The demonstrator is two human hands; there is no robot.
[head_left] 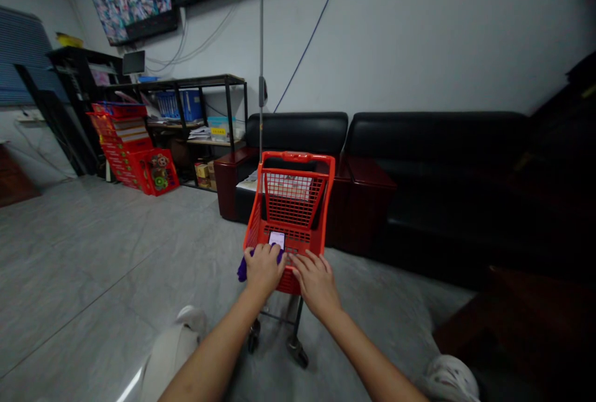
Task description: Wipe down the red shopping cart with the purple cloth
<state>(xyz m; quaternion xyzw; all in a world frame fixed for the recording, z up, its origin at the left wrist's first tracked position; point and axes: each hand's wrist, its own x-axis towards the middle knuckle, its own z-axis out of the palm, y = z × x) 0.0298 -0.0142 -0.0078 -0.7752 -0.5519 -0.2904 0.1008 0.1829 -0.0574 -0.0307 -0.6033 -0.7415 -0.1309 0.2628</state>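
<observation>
A small red plastic shopping cart (295, 203) stands on wheels in front of me. My left hand (264, 268) is at the near left of its basket, its fingers curled over a purple cloth (243, 269) that hangs past the side. Beside it, my right hand (319, 281) lies on the near rim, fingers stretched out and holding nothing visible. A phone with a lit screen (277, 239) lies inside the basket, just beyond my left fingers. Part of the cloth is hidden under my left hand.
Behind the cart are black sofas (437, 141) with dark red wooden arms (370, 185). Red crates (123, 154) are stacked by a black shelf (214, 80) at the left. A thin grey pole (261, 36) rises behind the cart. My shoes (449, 377) are on the grey floor (186, 247).
</observation>
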